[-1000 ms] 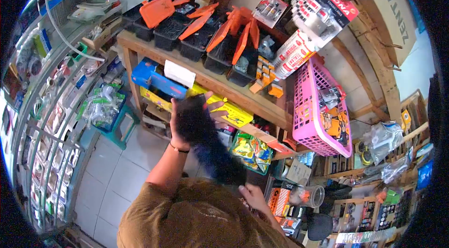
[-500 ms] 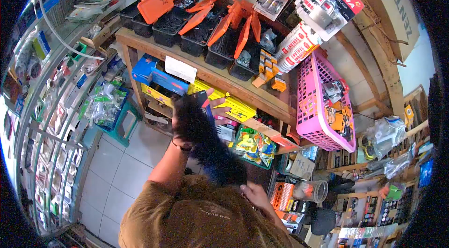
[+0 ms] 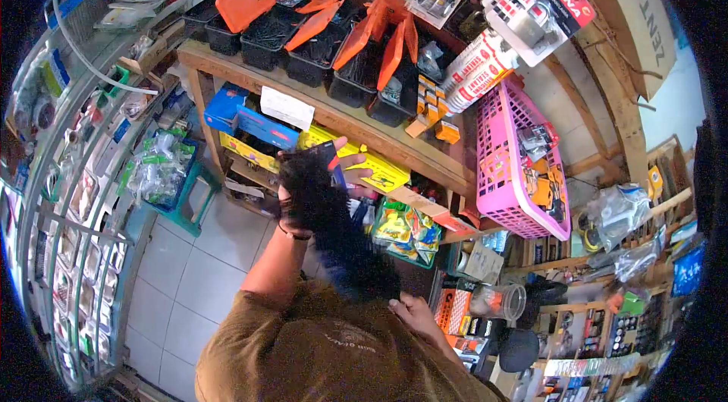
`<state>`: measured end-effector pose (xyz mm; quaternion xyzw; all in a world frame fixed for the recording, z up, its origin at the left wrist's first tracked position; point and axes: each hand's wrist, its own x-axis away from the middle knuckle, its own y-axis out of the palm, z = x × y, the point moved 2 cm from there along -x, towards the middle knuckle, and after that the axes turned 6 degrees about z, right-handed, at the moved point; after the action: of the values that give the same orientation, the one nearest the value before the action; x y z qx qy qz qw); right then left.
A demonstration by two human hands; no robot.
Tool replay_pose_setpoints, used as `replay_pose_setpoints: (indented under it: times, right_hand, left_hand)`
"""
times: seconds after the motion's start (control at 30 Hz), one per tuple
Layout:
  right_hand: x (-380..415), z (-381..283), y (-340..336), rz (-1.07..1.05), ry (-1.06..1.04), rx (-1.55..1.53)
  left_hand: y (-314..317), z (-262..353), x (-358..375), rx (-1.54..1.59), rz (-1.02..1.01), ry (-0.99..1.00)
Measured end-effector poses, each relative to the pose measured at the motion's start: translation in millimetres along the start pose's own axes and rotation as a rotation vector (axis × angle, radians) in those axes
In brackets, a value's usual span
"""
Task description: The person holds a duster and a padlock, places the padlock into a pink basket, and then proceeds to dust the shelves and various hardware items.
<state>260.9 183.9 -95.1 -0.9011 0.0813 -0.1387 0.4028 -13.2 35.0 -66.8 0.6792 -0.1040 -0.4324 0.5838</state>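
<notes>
A: Left hand [image 3: 299,190] raised to the wooden shelf's [image 3: 394,146] front edge, closed around a black feather duster [image 3: 334,231] near the yellow boxes [image 3: 371,171].
B: Right hand [image 3: 413,315]?
A: Low beside the duster's tail, touching it; grip unclear. Light strokes along that edge would probably work best.

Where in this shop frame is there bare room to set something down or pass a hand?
Bare room: the tiled floor between the glass display case and the wooden shelf. Crowded: the shelf top, filled by black bins, and the pink basket. The left hand holds a dark duster.
</notes>
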Motion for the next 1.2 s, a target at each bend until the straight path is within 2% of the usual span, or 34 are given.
replay_pose_setpoints:
  times: [0.03,0.07,0.1,0.13,0.17,0.2,0.27,0.3,0.33,0.37,0.4,0.43,0.47,0.5,0.53,0.57,0.6,0.63,0.67,0.73,0.77,0.8,0.83,0.87,0.9,0.93,0.97,1.0,1.07,1.13,1.17,1.2]
  right_hand:
    - [-3,-5,-3,-0.001,-0.002,0.013]
    - [-4,-12,-5,0.057,0.148,-0.111]
    - [-3,-14,-7,0.118,0.302,-0.237]
    - [-1,-8,-7,0.121,0.311,-0.228]
    - [1,0,-2,0.049,0.162,-0.122]
    - [3,1,0,-0.025,0.012,-0.016]
    - [4,1,-3,-0.03,-0.008,0.006]
    - [4,3,-5,0.029,0.147,-0.072]
    - [5,4,-6,0.09,0.303,-0.154]
    - [5,0,-7,0.089,0.304,-0.151]
    - [3,-10,-9,0.048,0.2,-0.093]
    - [2,-18,-11,0.011,0.096,-0.035]
    - [3,-24,-13,0.019,0.093,-0.033]
    - [4,-30,-16,0.058,0.125,-0.065]
    - [3,-32,-19,0.093,0.155,-0.097]
    - [5,1,-18,0.075,0.252,0.042]
    - [5,0,-17,0.073,0.252,0.041]
    - [6,-3,-16,0.07,0.234,0.016]
    - [5,-9,-16,0.069,0.215,-0.008]
    - [3,-31,-17,0.014,0.142,-0.007]
    - [2,-28,-17,0.025,0.147,-0.012]
    - [2,-22,-17,0.032,0.152,-0.016]
    - [2,-8,-14,0.054,0.317,-0.102]
    - [4,-4,-12,0.052,0.321,-0.106]
    - [3,-18,-12,0.055,0.258,-0.075]
    - [2,-26,-13,0.062,0.195,-0.042]
    - [2,-15,-11,-0.063,0.115,0.047]
    - [2,-15,-12,-0.059,0.115,0.045]
    - [1,-12,-16,0.031,0.338,-0.215]
    - [3,-25,-15,-0.003,0.309,-0.174]
    - [3,-33,-16,-0.032,0.272,-0.128]
    - [3,-37,-17,-0.06,0.234,-0.082]
  left_hand:
    - [3,-2,-4,-0.091,0.013,0.086]
    - [21,1,0,-0.03,0.217,0.067]
    - [25,1,-3,0.048,0.286,0.079]
    - [25,-2,-7,0.128,0.356,0.089]
    - [10,-6,-7,0.131,0.485,0.165]
    - [14,-5,-5,0.133,0.149,0.118]
    - [7,-1,-3,0.068,0.132,0.086]
    - [7,0,-3,-0.008,0.116,0.051]
    - [2,-1,-1,0.193,0.534,0.144]
    - [5,-3,-3,0.121,0.528,0.154]
    - [7,-4,-5,0.047,0.517,0.162]
    - [7,-4,-4,0.077,0.464,0.125]
    - [5,-4,-3,0.106,0.409,0.086]
    - [7,1,-3,0.115,0.135,0.019]
    - [7,3,-6,0.081,0.104,0.028]
    - [3,3,-5,0.204,0.317,0.076]
    - [10,4,-4,0.327,0.533,0.118]
    - [9,2,0,0.563,0.217,0.047]
    - [8,1,0,0.561,0.215,0.042]
    - [7,0,-4,0.027,0.284,0.052]
    - [4,-2,-3,0.034,0.156,0.071]
    - [7,-1,-5,0.031,0.153,0.075]
    - [8,1,-6,0.041,0.309,0.106]
    - [9,1,-5,0.051,0.467,0.134]
    - [19,2,-2,0.625,0.039,0.013]
    - [19,1,-1,0.623,0.041,0.007]
    - [16,0,-2,0.28,0.109,0.029]
    - [13,0,-3,-0.063,0.17,0.053]
    - [11,-3,-5,-0.019,0.123,0.029]
    - [19,-7,-8,0.069,0.465,0.09]
    - [8,-11,-9,0.022,0.542,0.164]
    - [0,-12,-6,0.097,0.431,0.113]
